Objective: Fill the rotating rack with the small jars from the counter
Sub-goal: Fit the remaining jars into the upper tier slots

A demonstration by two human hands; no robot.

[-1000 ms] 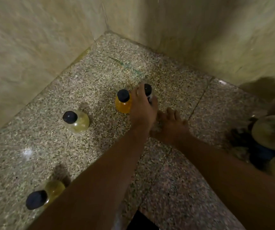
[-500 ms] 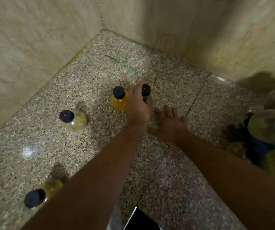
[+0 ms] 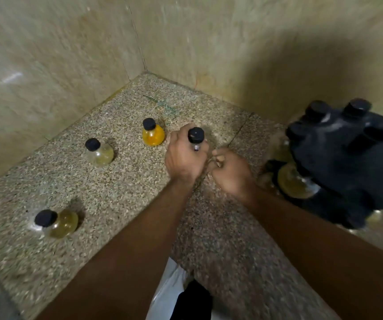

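1. The left grip (image 3: 184,158) is clenched round a small black-capped jar (image 3: 195,135). Only the cap and a bit of clear neck show above the fingers, so its contents are hidden. I cannot tell whether its base touches the tabletop (image 3: 116,192).
2. The right grip (image 3: 230,173) sits just beside the left, fingers curled into a fist with nothing seen in it.
3. Three more black-capped jars stand apart on the speckled tabletop, left of the held one:
   - the orange-filled jar (image 3: 153,135) is nearest it;
   - the pale, nearly clear jar (image 3: 99,154) is further left;
   - the olive-yellow jar (image 3: 57,223) is nearest the camera.
4. The black rotating rack (image 3: 347,162) stands at the right, blurred. A yellow-filled jar (image 3: 293,182) sits low on its near side, and two black caps (image 3: 317,109) show at its top.
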